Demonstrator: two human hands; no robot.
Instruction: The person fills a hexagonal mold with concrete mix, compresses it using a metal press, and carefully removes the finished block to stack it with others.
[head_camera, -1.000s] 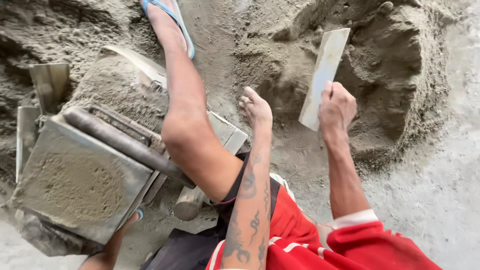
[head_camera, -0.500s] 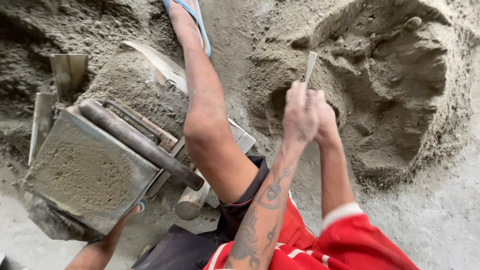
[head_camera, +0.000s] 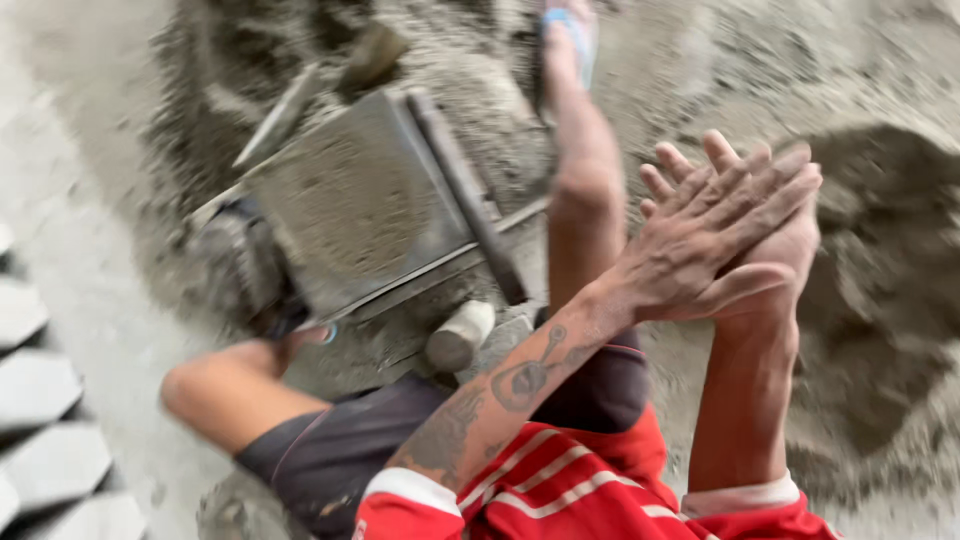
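My left hand (head_camera: 700, 250), on a tattooed forearm, lies flat against my right hand (head_camera: 788, 255), palms pressed together and fingers stretched out. I see nothing between them, and no trowel shows. They hover over my right leg (head_camera: 580, 200), beside the grey sand heap (head_camera: 880, 300). To the left stands a square metal mould (head_camera: 350, 210) filled level with damp sand mix, a dark metal bar (head_camera: 465, 200) running along its right side. The picture is motion-blurred.
A short pale cylinder (head_camera: 460, 335) lies by the mould's near corner. My foot in a blue flip-flop (head_camera: 570, 30) rests on the sand at the top. My bent left knee (head_camera: 230, 390) is low on the left. Grey moulded pavers (head_camera: 40, 390) line the left edge.
The flat trowel blade held up a second ago is gone from view. My hands have come together palm to palm. The view has swung, so the mould now sits nearer the centre.
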